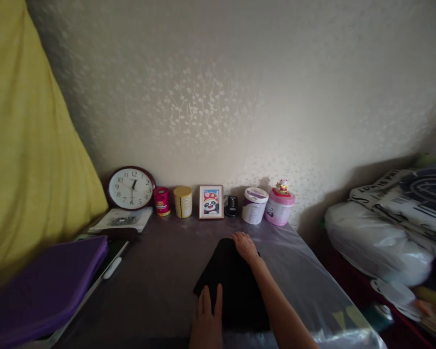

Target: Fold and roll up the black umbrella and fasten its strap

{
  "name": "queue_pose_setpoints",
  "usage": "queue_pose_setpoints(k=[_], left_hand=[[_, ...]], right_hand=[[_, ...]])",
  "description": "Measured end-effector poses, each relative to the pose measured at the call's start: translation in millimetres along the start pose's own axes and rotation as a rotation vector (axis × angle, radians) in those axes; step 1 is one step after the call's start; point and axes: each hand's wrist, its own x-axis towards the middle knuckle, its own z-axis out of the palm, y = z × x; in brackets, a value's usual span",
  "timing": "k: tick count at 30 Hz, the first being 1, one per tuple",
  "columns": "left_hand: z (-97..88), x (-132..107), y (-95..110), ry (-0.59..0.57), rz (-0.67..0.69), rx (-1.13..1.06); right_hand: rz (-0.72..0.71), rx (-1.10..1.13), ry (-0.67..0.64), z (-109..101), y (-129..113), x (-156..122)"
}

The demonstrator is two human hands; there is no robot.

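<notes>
A piece of black cloth (236, 286), which looks folded, lies flat on the covered table in front of me. My left hand (207, 312) rests on its lower left part with the fingers spread. At its far right edge, my right hand (245, 246) lies on the cloth, fingers pointing away and to the left. The right fingers look laid down rather than wrapped round anything, though their tips are small in view. My right forearm hides part of the cloth's right side.
Along the wall stand a clock (132, 189), a pink can (162, 202), a yellow tin (183, 202), a framed panda picture (211, 202), a white-purple tub (254, 206) and a pink tub (279, 207). A purple case (54, 286) lies left; bagged bedding (378, 237) is piled right.
</notes>
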Motion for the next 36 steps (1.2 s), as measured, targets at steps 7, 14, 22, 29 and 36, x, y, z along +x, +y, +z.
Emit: queue_pose_setpoints(k=[7, 14, 22, 29, 36], left_hand=[[-17.7, -1, 5, 0.021, -0.016, 0.02], [-12.3, 3, 6, 0.048, -0.038, 0.024], [-13.9, 2, 5, 0.05, -0.051, 0.007], [-7.3, 5, 4, 0.023, -0.072, -0.029], [7.2, 11, -5, 0.107, -0.013, -0.064]], right_hand=[[0.279, 0.312, 0.307, -12, 34, -70], [0.411, 0.575, 0.11, -7, 7, -137], [0.397, 0.683, 0.162, -17, -18, -140], [0.291, 1.133, 0.128, -29, -58, -101], [0.309, 1.316, 0.038, -1, -94, -75]])
